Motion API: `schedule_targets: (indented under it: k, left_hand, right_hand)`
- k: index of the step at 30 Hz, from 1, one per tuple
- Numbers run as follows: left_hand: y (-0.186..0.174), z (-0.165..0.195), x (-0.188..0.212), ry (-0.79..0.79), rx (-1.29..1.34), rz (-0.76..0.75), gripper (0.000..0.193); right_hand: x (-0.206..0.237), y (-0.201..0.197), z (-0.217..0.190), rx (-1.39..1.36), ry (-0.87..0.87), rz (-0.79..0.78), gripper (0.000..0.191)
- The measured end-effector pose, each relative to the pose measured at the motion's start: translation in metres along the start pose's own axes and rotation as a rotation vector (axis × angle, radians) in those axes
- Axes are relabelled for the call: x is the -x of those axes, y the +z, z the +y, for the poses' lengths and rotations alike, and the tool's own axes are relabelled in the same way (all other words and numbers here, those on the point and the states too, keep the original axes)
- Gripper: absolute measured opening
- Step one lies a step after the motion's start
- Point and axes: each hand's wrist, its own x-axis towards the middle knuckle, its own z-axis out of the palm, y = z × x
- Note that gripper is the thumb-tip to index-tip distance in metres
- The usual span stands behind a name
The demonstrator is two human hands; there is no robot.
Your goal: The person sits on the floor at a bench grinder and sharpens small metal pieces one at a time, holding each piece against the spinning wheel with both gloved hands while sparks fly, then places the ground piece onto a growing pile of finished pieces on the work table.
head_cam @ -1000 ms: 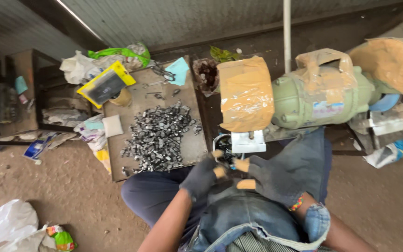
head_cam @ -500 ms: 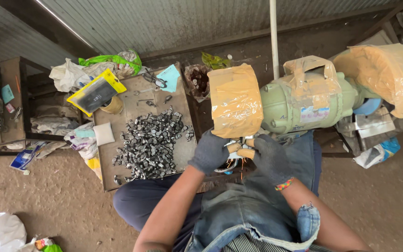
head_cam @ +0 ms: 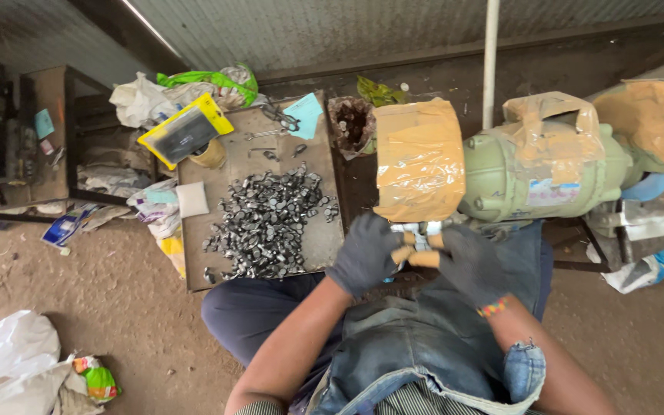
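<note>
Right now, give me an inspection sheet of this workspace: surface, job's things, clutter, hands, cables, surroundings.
Surface: low metal tray on a dirt floor, dusty.
Job's things: green grinder, its left wheel guard wrapped in tan tape; pile of small metal pieces on the tray.
Clutter: yellow-edged pouch, blue card, spanners, plastic bags.
Hands: left hand and right hand, both gloved, together under the guard, fingertips taped; what they hold is too small to tell.
Cables: nothing seen.
Surroundings: corrugated wall, white pole, metal boxes at left.
</note>
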Motion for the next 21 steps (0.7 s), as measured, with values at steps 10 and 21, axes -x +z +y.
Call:
schedule_targets:
  k: [10,21]
  left_hand:
    - [0.017,-0.06,0.04,-0.449,-0.298,-0.235,0.054]
    - [0.01,-0.095,0.06,-0.92,0.109,0.087,0.043]
  right_hand:
    - [0.053,0.048,0.009,0.113,-0.001,-0.28,0.031]
    - [0.055,0.027,-0.017,-0.009,0.1,-0.234,0.033]
